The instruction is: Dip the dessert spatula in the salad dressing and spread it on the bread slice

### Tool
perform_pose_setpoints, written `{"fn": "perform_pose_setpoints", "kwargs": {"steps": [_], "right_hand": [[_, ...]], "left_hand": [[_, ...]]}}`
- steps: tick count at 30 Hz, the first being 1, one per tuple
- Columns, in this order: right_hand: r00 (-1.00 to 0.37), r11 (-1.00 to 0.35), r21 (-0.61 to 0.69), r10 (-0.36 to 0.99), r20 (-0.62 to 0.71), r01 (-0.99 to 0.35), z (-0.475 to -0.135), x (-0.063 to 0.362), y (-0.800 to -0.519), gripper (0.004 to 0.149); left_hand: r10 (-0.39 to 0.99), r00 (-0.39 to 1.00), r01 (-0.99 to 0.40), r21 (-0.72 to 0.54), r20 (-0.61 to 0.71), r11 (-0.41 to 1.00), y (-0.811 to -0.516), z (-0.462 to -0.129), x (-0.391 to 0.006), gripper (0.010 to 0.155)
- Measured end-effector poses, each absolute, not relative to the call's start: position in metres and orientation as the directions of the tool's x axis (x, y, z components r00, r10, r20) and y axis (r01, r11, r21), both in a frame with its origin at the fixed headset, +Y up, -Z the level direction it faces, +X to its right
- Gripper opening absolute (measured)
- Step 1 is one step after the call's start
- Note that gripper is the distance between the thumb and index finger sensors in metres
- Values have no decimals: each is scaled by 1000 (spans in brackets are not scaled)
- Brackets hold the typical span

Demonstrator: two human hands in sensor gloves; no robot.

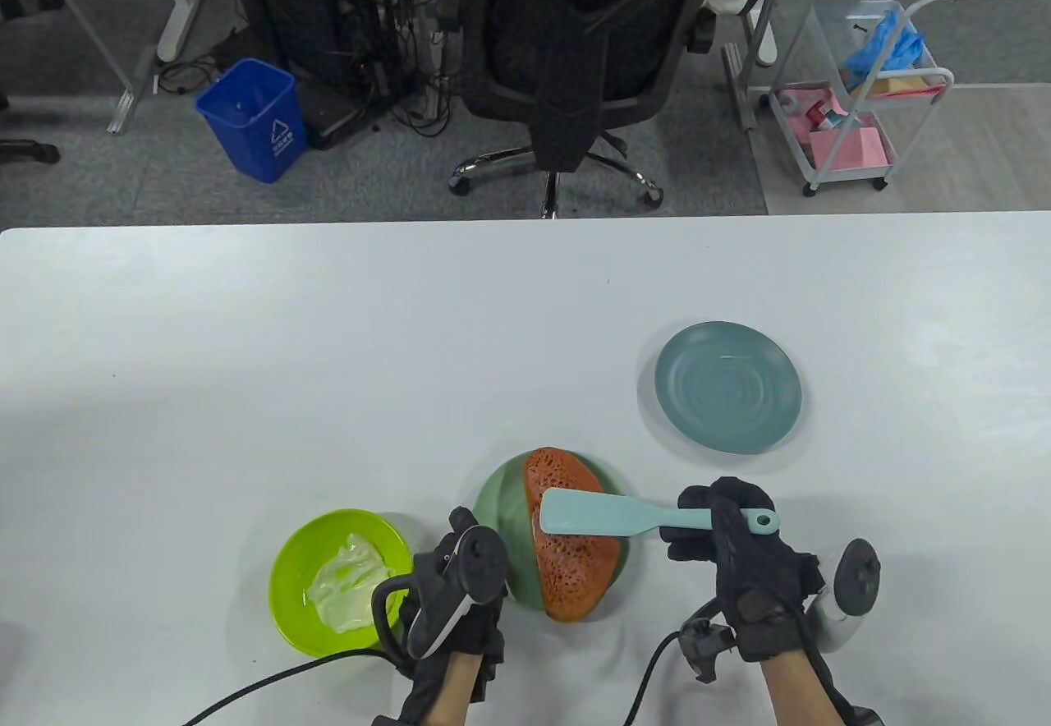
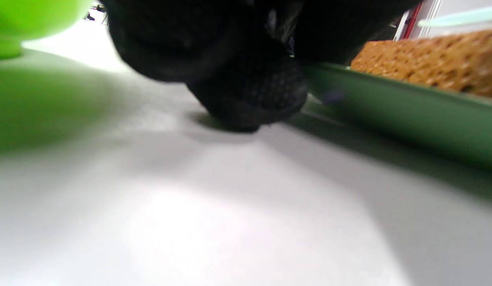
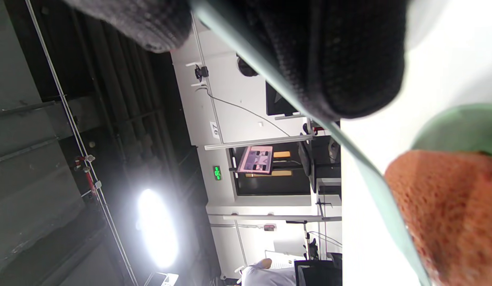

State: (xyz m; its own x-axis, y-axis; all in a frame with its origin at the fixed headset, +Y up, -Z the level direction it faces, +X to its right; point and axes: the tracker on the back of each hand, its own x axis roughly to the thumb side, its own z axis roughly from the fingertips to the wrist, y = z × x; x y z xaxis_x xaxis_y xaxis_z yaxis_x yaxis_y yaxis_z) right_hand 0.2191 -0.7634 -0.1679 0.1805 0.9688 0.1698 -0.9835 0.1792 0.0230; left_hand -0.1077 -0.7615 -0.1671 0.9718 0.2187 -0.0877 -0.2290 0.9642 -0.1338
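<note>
Spatula blade on the bread, handle in the right hand.

The spatula point(image 1: 612, 515) lies flat across the bread point(image 1: 568, 545), which sits on a green plate point(image 1: 497, 508) near the table's point(image 1: 328, 348) front edge. The right hand point(image 1: 743, 549) has its grip clamped on the handle. The left hand point(image 1: 460, 586) rests at the plate's left rim; whether its fingers are apart or together cannot be told. The bowl point(image 1: 300, 570) of dressing point(image 1: 349, 590) stands just left. A teal plate point(image 1: 727, 388) sits farther right.
</note>
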Motion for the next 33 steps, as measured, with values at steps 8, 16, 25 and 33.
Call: {"fn": "perform_pose_setpoints", "kwargs": {"steps": [8, 16, 25, 33], "right_hand": [[151, 147, 37, 976, 155, -989, -169, 209, -766, 48], [151, 154, -9, 977, 149, -988, -168, 212, -766, 49], [173, 185, -66, 973, 155, -980, -167, 222, -763, 48], [182, 198, -96, 971, 157, -975, -166, 229, -763, 48]], "left_hand": [[220, 972, -231, -136, -87, 963, -762, -167, -107, 59], [221, 972, -231, -137, -87, 963, -762, -167, -107, 58], [221, 972, -231, -137, -87, 963, -762, -167, -107, 58], [216, 973, -226, -133, -85, 965, -762, -167, -107, 58]]}}
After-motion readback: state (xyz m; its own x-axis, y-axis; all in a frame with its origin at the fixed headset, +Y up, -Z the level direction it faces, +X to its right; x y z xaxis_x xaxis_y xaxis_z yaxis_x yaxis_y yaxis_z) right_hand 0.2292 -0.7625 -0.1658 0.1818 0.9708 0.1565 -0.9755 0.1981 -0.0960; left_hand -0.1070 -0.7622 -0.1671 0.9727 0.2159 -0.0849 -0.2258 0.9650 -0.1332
